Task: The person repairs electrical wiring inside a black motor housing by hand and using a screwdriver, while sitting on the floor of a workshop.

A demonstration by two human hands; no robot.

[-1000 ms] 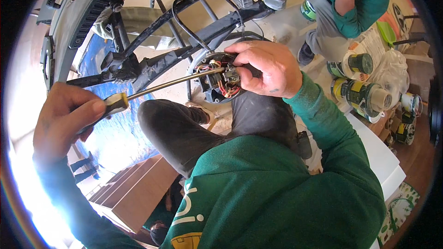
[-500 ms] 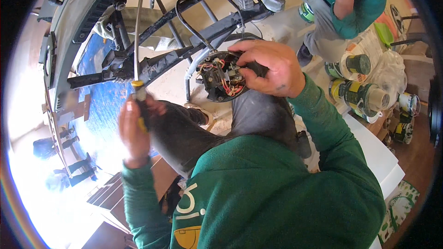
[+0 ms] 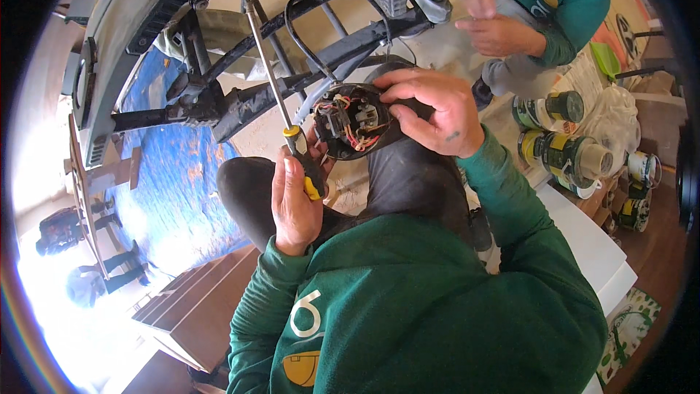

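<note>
My left hand [image 3: 295, 208] is closed around a long screwdriver [image 3: 310, 168] with a yellow and black handle. Its steel shaft points up and away to the left, toward a black metal frame [image 3: 262, 95]. Some of the left fingers lie behind the handle, close to the left side of a round black housing [image 3: 341, 152]; whether they touch it I cannot tell. The housing is uncovered toward me and shows red, white and yellowish wires [image 3: 357, 140] and dark fittings inside. My right hand [image 3: 441, 113] grips its upper right edge, thumb in front, above my knee.
Across from me another person's hands [image 3: 492, 33] are close together beside the frame. Several tubs with dark green and yellow labels [image 3: 558, 152] stand at the right, near a white panel [image 3: 576, 237]. A blue, worn surface [image 3: 164, 175] and a brown box [image 3: 200, 306] are at the left.
My left hand has moved right with the screwdriver, up beside the housing, and the shaft now leans further left. The other person's hands have come into fuller view.
</note>
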